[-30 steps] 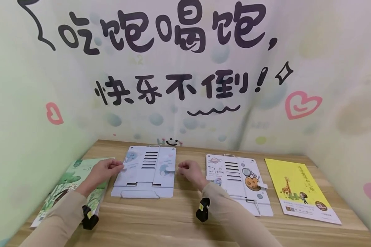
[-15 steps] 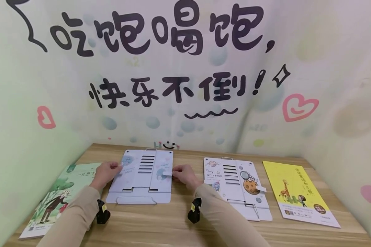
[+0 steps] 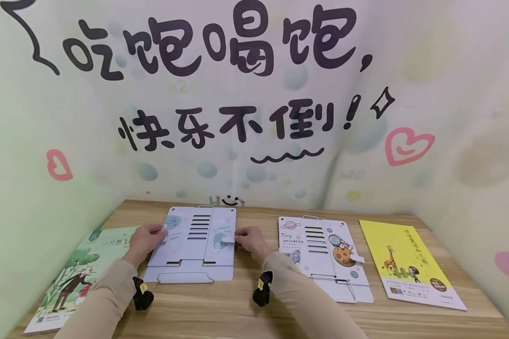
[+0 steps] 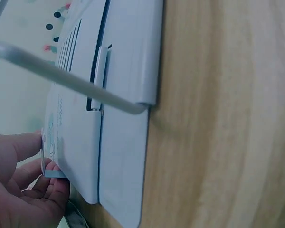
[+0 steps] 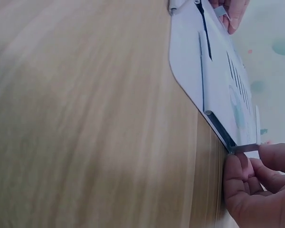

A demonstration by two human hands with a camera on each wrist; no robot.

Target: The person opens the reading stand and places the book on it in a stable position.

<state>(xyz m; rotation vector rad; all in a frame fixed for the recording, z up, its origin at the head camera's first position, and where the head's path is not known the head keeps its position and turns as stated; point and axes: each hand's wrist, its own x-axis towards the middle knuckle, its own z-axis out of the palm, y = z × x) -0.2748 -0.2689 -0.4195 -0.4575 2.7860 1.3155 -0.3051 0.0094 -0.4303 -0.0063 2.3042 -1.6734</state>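
A white folding book stand [image 3: 201, 242] with blue cartoon prints and a column of slots lies folded down on the table. On its left edge my left hand [image 3: 145, 240] pinches the side page clip. In the left wrist view, the left thumb [image 4: 26, 145] presses the clip from above while curled fingers sit under it. Opposite, my right hand [image 3: 252, 241] pinches the right-hand page clip [image 5: 247, 147], its thumb and fingers at the clip's outer end. A wire ledge [image 3: 185, 278] lies across the stand's front flap.
A second book stand [image 3: 322, 256] with space prints lies to the right, a yellow book [image 3: 407, 259] beyond it. Under my left forearm is a green picture book [image 3: 74, 278]. A printed wall [image 3: 237, 179] rises behind the wooden table [image 3: 203, 315].
Both hands have closed in on the near-left book stand's sides. The right hand, earlier apart from the stand, now meets its clip. The head view has shifted slightly.
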